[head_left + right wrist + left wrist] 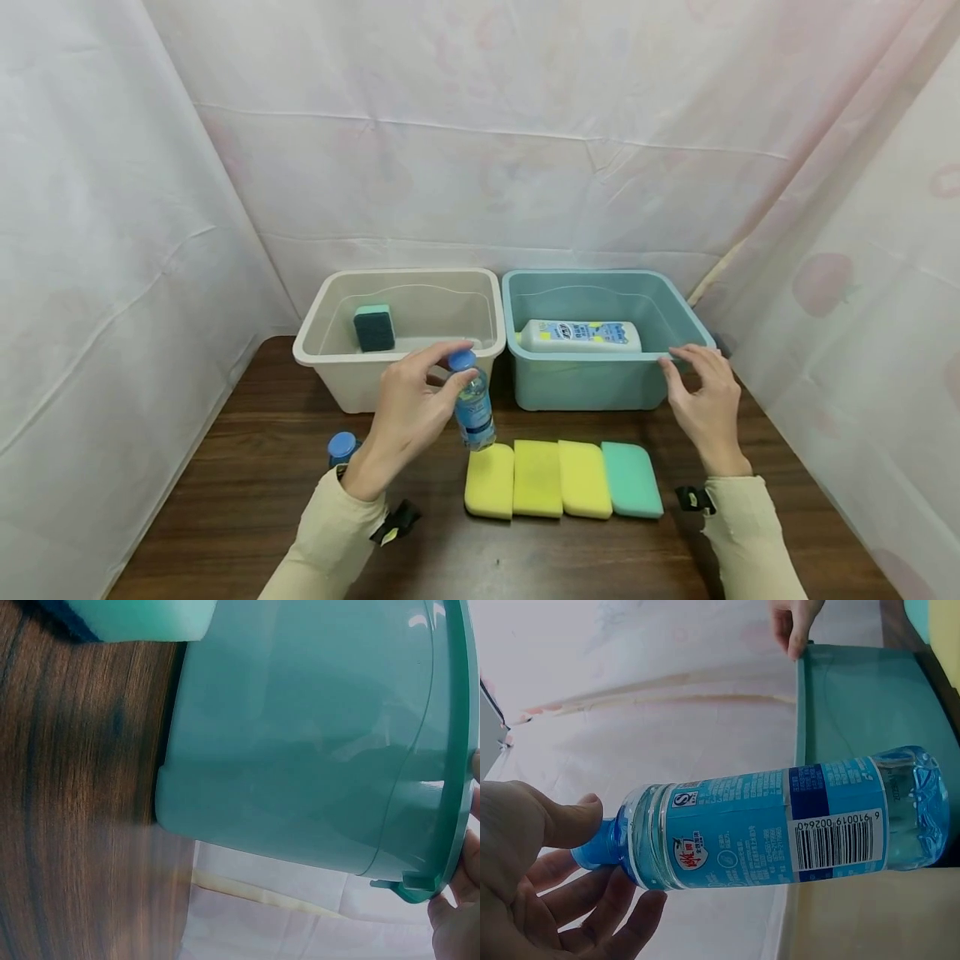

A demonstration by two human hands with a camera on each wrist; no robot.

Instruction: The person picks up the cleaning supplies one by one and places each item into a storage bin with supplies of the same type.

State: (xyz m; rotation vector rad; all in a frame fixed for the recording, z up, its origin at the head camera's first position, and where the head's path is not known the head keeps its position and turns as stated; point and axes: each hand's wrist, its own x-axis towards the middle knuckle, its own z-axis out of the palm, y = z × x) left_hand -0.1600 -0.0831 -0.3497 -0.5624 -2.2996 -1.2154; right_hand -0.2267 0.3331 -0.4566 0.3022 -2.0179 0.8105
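Strawberry-printed sheeting (480,192) backs a dark wood-grain counter (240,467). In front of the bins, the left hand (416,404) has its grip pinched at the cap and neck of a blue-labelled detergent bottle (476,412), whose base is near the leftmost yellow sponge (489,492); contact is unclear. Held only at the top, the bottle could swing, clip the cream bin (360,379) or slip. The right hand (705,400) grips the teal bin (585,385) at its rim; an uneven pull might shift it. A careless left forearm could topple the second blue-capped bottle (342,445).

Sponge (374,328) in left bin (348,383), bottle (581,337) in right bin (585,383), sponge row (573,481) before it
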